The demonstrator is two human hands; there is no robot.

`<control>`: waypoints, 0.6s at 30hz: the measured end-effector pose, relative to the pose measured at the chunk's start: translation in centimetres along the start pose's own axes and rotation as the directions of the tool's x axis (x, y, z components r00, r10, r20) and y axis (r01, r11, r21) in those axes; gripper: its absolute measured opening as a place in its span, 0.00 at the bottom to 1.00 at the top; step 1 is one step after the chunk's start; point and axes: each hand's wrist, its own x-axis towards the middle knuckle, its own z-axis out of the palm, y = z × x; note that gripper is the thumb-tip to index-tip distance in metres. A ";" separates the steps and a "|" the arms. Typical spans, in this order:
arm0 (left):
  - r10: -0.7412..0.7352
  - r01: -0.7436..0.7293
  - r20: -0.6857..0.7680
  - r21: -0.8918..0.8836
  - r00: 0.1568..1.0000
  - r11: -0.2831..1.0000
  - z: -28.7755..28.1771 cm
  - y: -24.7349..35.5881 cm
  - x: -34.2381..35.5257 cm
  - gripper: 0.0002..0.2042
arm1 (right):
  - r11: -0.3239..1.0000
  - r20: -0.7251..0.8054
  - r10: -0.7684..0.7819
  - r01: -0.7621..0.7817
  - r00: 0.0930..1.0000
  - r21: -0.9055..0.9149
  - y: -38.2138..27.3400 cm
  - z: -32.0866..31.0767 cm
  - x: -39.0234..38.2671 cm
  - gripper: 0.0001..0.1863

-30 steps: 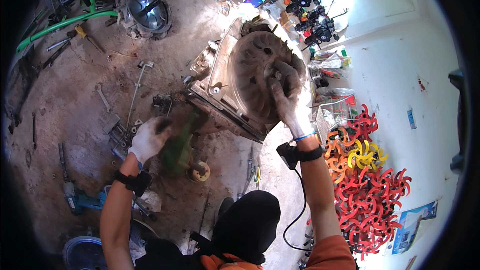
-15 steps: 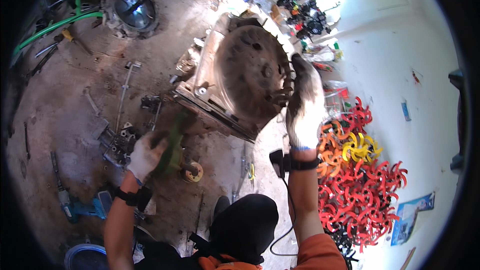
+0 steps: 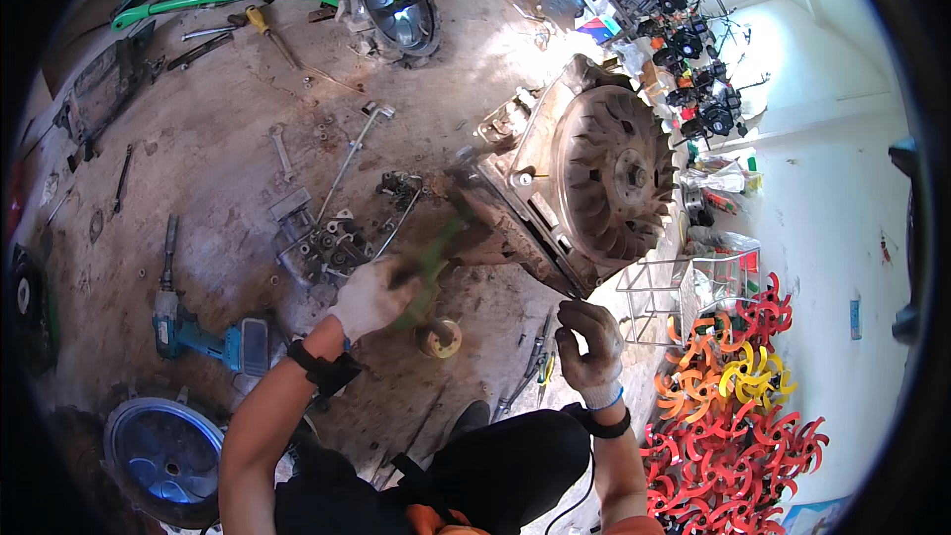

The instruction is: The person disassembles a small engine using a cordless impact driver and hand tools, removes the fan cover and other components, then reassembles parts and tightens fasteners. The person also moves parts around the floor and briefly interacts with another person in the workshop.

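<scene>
Above the floor, left fingers hold something green.

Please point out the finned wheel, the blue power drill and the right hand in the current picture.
Finned wheel [image 3: 631, 174], head view: on its central hub.
Blue power drill [image 3: 205, 342], head view: on its handle.
Right hand [image 3: 591, 351], head view: on the middle of its glove.

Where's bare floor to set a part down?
Bare: between the spanner and thin dark rod; between the round dish and finned-wheel unit. Crowded: near the left hand, by loose metal parts; right, the red blade pile.
</scene>
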 end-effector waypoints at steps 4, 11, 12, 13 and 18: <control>0.001 -0.001 -0.005 -0.010 1.000 1.000 -0.2 0.2 -0.5 0.21 | 0.997 0.024 -0.066 0.067 0.998 -0.038 0.0 0.9 1.3 0.15; 0.109 -0.131 -0.178 -0.116 0.978 0.985 -2.2 2.8 -0.3 0.18 | 0.983 0.106 -0.178 0.182 0.978 -0.029 -2.7 2.7 5.7 0.16; 0.142 -0.173 -0.226 -0.127 0.964 0.977 -2.3 3.7 0.1 0.17 | 0.981 0.120 -0.188 0.193 0.975 -0.031 -3.1 3.0 6.0 0.15; 0.148 -0.188 -0.296 -0.113 0.944 0.976 -2.2 4.8 0.7 0.14 | 0.981 0.119 -0.179 0.186 0.977 -0.048 -3.4 3.2 6.2 0.15; 0.360 -0.344 -0.543 0.136 0.759 0.929 -2.8 9.9 5.0 0.12 | 0.988 0.072 -0.098 0.105 0.993 -0.113 -4.0 3.3 6.5 0.14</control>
